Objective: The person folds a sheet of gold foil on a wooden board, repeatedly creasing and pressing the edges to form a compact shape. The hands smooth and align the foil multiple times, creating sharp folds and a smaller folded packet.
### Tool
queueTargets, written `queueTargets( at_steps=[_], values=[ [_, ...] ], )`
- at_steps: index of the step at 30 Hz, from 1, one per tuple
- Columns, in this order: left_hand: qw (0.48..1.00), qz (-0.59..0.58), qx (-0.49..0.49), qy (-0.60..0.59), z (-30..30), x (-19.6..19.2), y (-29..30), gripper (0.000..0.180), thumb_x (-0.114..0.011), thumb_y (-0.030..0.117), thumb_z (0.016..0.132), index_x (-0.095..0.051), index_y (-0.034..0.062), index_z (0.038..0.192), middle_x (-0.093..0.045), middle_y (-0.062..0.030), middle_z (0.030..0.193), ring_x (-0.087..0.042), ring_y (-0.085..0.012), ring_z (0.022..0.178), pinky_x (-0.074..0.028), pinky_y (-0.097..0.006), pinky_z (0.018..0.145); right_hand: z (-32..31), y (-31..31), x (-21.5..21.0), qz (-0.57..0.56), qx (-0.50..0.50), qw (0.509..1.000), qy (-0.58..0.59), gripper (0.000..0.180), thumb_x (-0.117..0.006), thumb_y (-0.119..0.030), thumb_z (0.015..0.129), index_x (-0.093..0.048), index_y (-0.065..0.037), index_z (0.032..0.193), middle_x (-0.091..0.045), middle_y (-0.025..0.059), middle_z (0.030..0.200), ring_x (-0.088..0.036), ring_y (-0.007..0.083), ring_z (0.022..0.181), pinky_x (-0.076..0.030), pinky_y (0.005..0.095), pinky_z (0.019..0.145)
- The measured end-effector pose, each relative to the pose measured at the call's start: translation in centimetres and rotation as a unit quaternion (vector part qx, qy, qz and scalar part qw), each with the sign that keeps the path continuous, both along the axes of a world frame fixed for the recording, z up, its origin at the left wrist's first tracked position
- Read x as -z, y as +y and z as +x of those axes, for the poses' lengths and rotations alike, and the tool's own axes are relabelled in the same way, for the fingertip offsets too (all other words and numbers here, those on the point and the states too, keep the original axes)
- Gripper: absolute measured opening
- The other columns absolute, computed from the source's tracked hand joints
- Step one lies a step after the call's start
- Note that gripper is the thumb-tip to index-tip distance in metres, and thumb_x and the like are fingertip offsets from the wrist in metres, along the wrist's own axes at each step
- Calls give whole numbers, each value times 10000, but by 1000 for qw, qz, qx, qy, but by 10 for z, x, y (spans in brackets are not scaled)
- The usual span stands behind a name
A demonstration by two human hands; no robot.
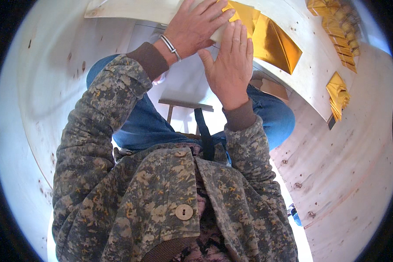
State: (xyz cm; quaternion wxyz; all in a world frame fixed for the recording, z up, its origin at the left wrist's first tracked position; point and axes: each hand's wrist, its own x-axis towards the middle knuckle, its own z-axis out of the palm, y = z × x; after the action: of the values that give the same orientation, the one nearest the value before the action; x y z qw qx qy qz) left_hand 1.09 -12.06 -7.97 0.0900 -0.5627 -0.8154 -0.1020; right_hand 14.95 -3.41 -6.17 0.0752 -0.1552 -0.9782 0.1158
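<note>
A sheet of shiny gold foil paper [270, 41] lies on the pale wooden board [312, 72] in front of me, its surface creased into pointed flaps. My left hand [195, 27] reaches across with its fingers stretched out, and the fingertips meet the left edge of the gold paper. Below and to the right of it, my right hand [231, 61] lies flat, fingers straight and thumb out to the side. Its fingertips touch the same left edge of the paper. The two hands are close together, and neither grips anything.
At the far right a row of folded gold foil pieces [336, 30] lies on the board. A smaller folded gold piece [338, 94] rests near the board's right corner. Beneath the board, a brown cardboard piece [270, 88] shows beside my knee. A wooden crossbar [185, 105] stands between my legs.
</note>
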Motion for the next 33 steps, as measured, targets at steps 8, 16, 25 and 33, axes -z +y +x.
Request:
queueTargets(
  at_steps=[8, 16, 25, 33],
  values=[
    [1000, 11, 2, 17, 3, -3, -1, 987, -867, 329, 606, -432, 167, 1477, -469, -55, 1474, -424, -240, 1380, -323, -520, 1101, 35, -6, -4, 25, 15, 1000, -6, 875, -693, -343, 848, -276, 54, 1506, -297, 265, 1566, -261, 385, 1477, -193, 491, 1203],
    [995, 69, 60, -43, 29, -14, -2, 839, -770, 194, 705, -436, 76, 1466, -420, -116, 1537, -391, -255, 1422, -264, -536, 1154, 31, -5, -4, 45, 14, 999, -15, 750, -612, -176, 856, -298, 75, 1489, -333, 259, 1551, -278, 377, 1474, -183, 492, 1208],
    [998, 35, 12, -51, 18, -11, -6, 834, -704, 553, 808, -453, 101, 1462, -436, -112, 1527, -387, -247, 1423, -247, -514, 1176, 34, -4, -5, 49, 10, 999, -10, 822, -642, -121, 794, -271, 56, 1505, -321, 256, 1558, -276, 361, 1479, -198, 467, 1209],
    [996, 69, -37, -44, 7, 2, -2, 825, -551, 617, 900, -406, 39, 1470, -384, -145, 1554, -368, -289, 1426, -261, -512, 1163, 34, -3, -6, 23, 14, 1000, -12, 796, -602, -120, 798, -280, 65, 1501, -308, 238, 1575, -266, 354, 1485, -177, 469, 1214]
  ],
)
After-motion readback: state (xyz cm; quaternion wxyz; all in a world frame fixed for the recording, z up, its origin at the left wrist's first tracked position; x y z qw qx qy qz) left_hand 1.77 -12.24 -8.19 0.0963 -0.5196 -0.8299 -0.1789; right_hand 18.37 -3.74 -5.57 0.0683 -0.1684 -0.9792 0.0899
